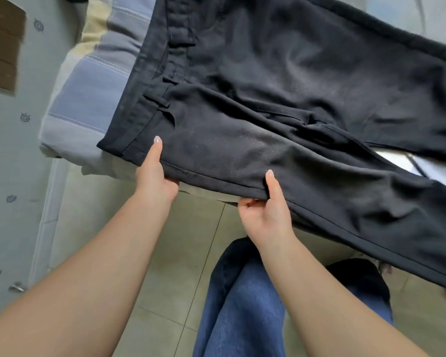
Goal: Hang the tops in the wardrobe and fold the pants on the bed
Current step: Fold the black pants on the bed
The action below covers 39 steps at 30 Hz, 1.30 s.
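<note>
Head: pants flat on bed, near seam overhanging bed edge above bare floor. Left hand and right hand each pinch that seam, thumbs on top. Legs cut off right; fingers underneath probably curled.

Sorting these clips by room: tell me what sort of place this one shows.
Most likely a bedroom at home: both hands hold black pants spread over a bed with striped bedding, beside a patterned wall, above a tiled floor.
</note>
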### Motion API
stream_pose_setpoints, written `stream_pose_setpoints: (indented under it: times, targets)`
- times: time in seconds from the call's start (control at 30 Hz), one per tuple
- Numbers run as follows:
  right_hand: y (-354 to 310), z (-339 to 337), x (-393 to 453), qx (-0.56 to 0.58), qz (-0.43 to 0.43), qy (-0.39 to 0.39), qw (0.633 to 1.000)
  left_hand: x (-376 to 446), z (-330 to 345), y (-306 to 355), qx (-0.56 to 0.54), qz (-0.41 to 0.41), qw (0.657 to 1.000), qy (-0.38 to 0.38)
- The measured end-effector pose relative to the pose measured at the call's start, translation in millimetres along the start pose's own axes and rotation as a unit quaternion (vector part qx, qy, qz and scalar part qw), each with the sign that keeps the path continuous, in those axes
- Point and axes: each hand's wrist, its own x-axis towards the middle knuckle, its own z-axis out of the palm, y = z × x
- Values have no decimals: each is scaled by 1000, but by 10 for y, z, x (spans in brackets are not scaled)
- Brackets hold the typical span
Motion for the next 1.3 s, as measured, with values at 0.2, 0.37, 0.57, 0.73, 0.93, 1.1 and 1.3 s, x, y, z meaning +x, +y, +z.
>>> stream_pose_setpoints:
  times: [0.2,0.37,0.57,0.73,0.93,1.1,1.3]
  targets:
    - [244,-340,-129,-261,41,87,961,-43,-218,150,110,79,981,138]
    - [347,-480,-364,-285,54,72,954,-217,-560,219,151,130,970,142]
    - [174,-374,-565,-288,-22,20,957,-576,-403,452,114,145,980,78]
    - [90,-540,-875,-309,-72,45,947,-871,-369,455,79,116,989,46]
    - [-399,-3,-908,-331,-215,36,918,-900,81,655,57,140,988,-4]
    - [-859,694,-696,-324,-287,25,901,-736,854,888,53,155,985,-61]
    - [-1415,1669,-184,-320,-350,42,879,-334,1864,1145,65,127,983,-115]
